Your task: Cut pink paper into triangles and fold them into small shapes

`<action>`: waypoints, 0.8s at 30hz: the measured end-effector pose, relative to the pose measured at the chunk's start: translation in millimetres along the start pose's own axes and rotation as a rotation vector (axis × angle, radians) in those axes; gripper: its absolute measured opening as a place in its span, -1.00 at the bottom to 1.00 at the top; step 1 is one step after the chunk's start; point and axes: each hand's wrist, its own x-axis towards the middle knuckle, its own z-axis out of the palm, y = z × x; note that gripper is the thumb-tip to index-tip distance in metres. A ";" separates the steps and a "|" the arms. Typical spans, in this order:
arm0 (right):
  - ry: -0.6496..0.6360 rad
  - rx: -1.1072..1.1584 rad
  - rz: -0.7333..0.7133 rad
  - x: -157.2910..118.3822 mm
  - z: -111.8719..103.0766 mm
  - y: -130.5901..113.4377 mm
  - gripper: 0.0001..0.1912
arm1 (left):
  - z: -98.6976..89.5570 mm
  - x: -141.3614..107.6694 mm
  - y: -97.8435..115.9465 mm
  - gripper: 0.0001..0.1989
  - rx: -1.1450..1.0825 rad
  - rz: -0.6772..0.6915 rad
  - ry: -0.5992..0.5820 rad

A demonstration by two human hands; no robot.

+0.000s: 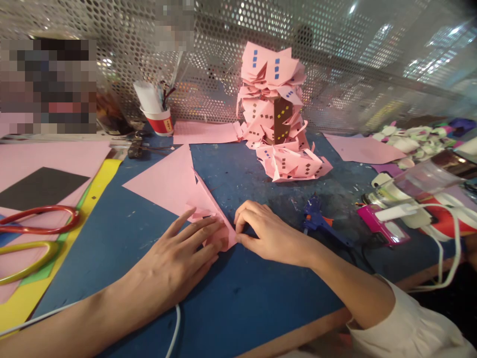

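Your left hand lay spread over the folded pink paper on the worktop, your right hand curled at its tip, grip unclear; probably light and easily creased, it suited edge holds.

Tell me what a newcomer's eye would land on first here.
Likely the tall pink paper stack, dotted with small coloured squares, at the back of the blue table. Next, in the middle, the left hand spread on a folded pink sheet and the right hand at its right side. Then the red loop handle by the left edge.
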 end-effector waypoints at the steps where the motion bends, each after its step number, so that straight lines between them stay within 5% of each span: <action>1: -0.002 0.000 0.001 0.2 0.2 0.2 -0.88 | 0.3 0.1 0.0 -0.82 0.002 0.000 0.000; 24: 0.001 0.004 0.012 1.4 3.3 2.2 -0.88 | 1.5 -0.7 -1.9 -0.71 0.017 0.035 0.003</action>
